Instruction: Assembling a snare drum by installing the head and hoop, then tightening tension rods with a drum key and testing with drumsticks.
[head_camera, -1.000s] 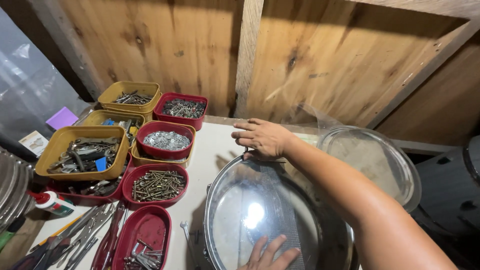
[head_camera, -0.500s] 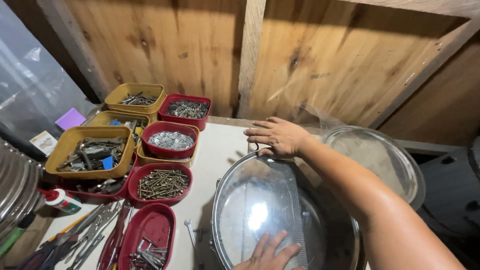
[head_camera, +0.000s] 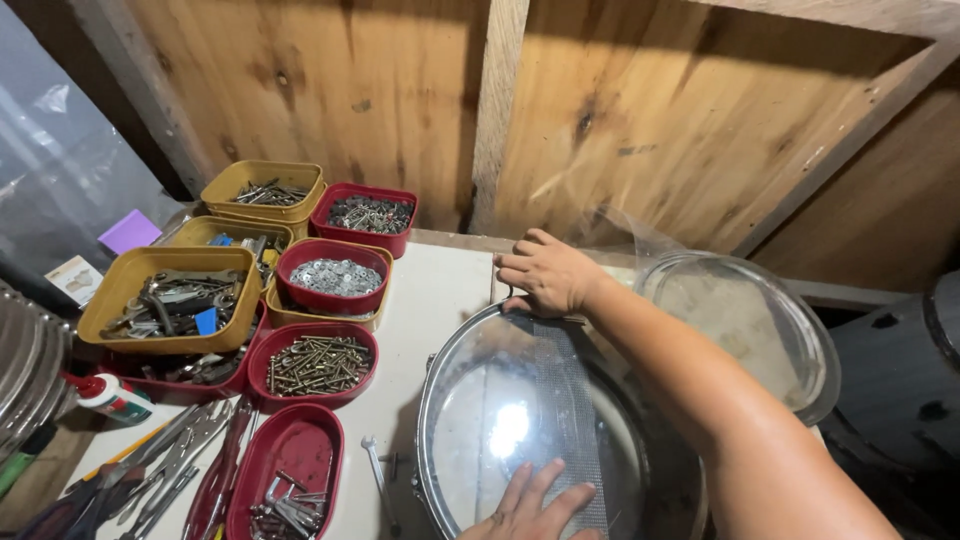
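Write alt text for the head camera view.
A person's right hand grips the far rim of a snare drum on a white table, the left hand flat on its clear head. Left of it sit red and yellow trays of screws.

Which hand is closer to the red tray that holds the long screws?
The left hand, but only narrowly. It lies flat on the near part of the drum head, right of the red tray of screws. The right hand grips the drum's far rim, up and right.

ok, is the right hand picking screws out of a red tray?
No. The right hand rests on the far rim of the drum, well apart from the red tray of screws.
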